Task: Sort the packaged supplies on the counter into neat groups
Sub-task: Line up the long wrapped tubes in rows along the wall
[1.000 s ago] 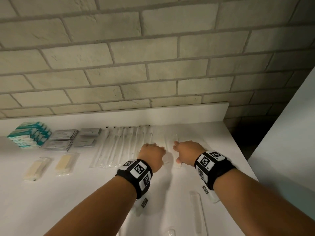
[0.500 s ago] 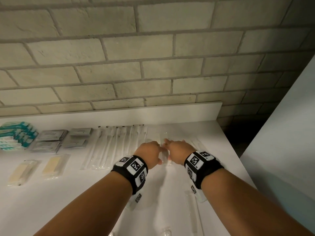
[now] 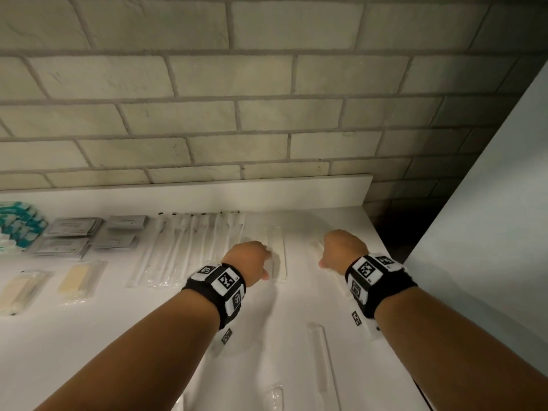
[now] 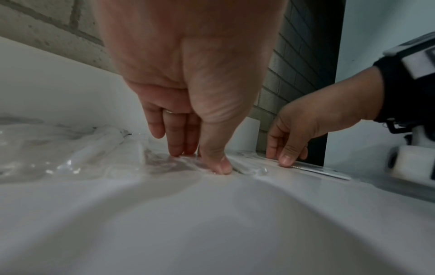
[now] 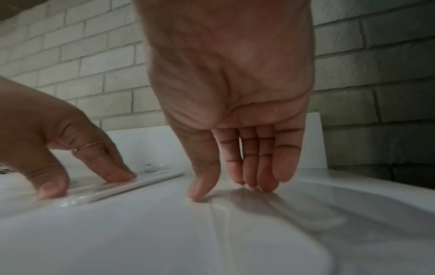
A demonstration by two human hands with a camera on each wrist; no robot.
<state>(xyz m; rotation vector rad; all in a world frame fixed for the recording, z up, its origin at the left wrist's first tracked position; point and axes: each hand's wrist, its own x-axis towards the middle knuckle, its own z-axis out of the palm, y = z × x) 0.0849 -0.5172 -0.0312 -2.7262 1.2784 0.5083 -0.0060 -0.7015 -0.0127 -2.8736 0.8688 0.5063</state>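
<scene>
My left hand (image 3: 252, 259) presses straight fingers and thumb down on a long white packet in clear wrap (image 3: 278, 256) at the counter's back middle. The right wrist view shows that packet (image 5: 141, 183) flat under those fingertips. To its right, my right hand (image 3: 341, 250) rests straight fingers on another flat clear packet (image 4: 324, 172), which lies on the counter. Neither hand lifts anything. A row of several long swab packets (image 3: 192, 247) lies just left of my left hand.
Grey sachets (image 3: 74, 235) and teal packets (image 3: 17, 226) are stacked at the back left, with pale yellow packets (image 3: 80, 277) in front of them. A long clear packet (image 3: 320, 360) lies near the front. The counter (image 3: 296, 307) ends at its right edge beside a white panel (image 3: 489, 232).
My hands were touching over the packets in the middle. The right hand has slid to the right, while the left stays on the long white packet.
</scene>
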